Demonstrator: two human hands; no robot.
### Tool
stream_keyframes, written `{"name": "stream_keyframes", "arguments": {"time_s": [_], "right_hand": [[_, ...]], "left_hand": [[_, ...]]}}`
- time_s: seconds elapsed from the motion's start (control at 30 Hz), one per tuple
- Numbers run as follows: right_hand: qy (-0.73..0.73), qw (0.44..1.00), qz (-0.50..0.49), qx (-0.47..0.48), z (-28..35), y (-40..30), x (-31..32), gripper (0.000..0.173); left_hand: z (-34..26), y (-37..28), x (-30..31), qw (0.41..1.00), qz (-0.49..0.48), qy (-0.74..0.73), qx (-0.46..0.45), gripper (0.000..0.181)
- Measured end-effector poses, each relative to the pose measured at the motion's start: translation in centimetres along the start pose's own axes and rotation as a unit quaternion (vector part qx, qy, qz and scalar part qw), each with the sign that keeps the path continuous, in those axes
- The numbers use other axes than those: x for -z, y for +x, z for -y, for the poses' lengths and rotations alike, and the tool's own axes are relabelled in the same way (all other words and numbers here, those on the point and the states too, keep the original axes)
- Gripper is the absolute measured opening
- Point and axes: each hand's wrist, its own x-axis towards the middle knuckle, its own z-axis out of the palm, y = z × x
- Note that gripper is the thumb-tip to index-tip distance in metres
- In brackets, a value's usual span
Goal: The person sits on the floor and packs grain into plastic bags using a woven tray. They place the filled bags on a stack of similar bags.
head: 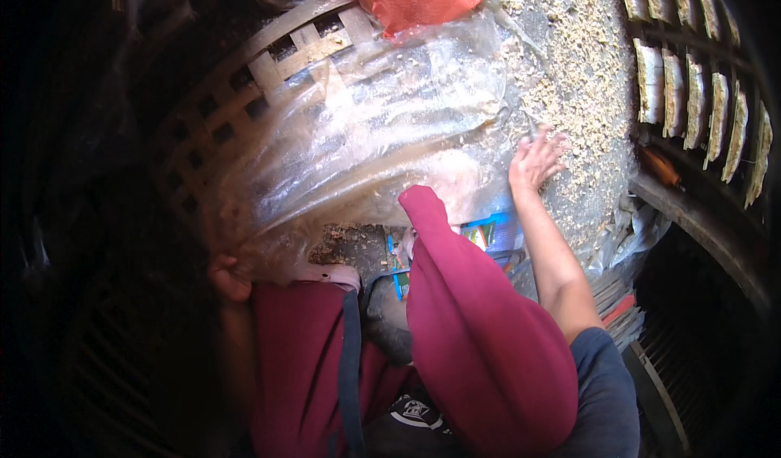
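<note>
A large clear plastic sheet lies spread in front of my knees, partly over a woven lattice of wooden or bamboo strips. At its lower left corner my left hand has curled fingers and grips the sheet's edge, in dim light. My right hand reaches out with spread fingers at the sheet's right edge, over pale crumbly bits scattered on a dark surface. Something small and pointed, perhaps a fold of plastic, shows at its fingertips. Whether the palm touches the surface cannot be told.
Crumpled red plastic lies at the top. On the right stands a rack of curved, pale-faced strips, with an orange object and a wooden beam below. Blue printed packaging is near my knees. The left side is dark.
</note>
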Motion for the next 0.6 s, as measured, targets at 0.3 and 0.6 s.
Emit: {"name": "stream_keyframes", "arguments": {"time_s": [0.3,0.6], "right_hand": [[-0.055,0.997,-0.047,-0.035,0.7,0.6,-1.0,0.053],[0.025,0.999,-0.017,0.018,2.2,4.9,-3.4,0.050]], "left_hand": [[-0.6,1.1,0.6,1.000,0.021,0.007,-0.005,0.076],[-1.3,1.0,-1.3,0.997,0.070,0.016,-0.003,0.067]]}}
